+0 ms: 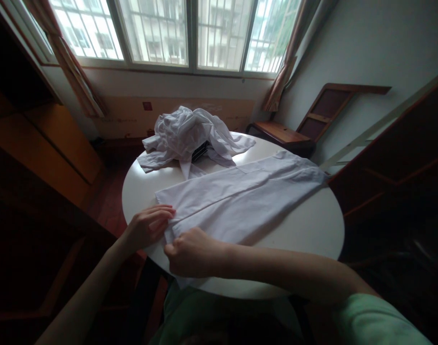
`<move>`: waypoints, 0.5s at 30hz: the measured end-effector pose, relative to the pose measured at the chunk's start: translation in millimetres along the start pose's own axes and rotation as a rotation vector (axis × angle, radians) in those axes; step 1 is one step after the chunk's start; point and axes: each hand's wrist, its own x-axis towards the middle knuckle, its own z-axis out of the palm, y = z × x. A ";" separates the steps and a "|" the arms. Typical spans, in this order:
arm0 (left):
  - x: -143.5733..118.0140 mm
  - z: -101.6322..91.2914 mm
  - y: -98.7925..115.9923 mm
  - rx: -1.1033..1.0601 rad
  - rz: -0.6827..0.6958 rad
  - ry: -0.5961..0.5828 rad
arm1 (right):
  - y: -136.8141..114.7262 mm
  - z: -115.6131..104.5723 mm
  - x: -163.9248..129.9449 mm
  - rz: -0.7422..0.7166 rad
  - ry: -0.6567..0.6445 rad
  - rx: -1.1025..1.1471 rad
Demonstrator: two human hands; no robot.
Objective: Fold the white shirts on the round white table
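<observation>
Two hands meet at the lower-centre edge of the round table (312, 230): my left hand (149, 226) lies flat, fingers open, on the white shirt (240, 196), while my right hand (190, 251) pinches its near hem, crumpled clothes (190, 134) heaped behind.
</observation>
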 end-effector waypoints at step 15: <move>-6.8 -8.0 2.2 0.098 0.102 -0.369 | 169.8 -20.9 -250.3 1.162 0.058 -0.209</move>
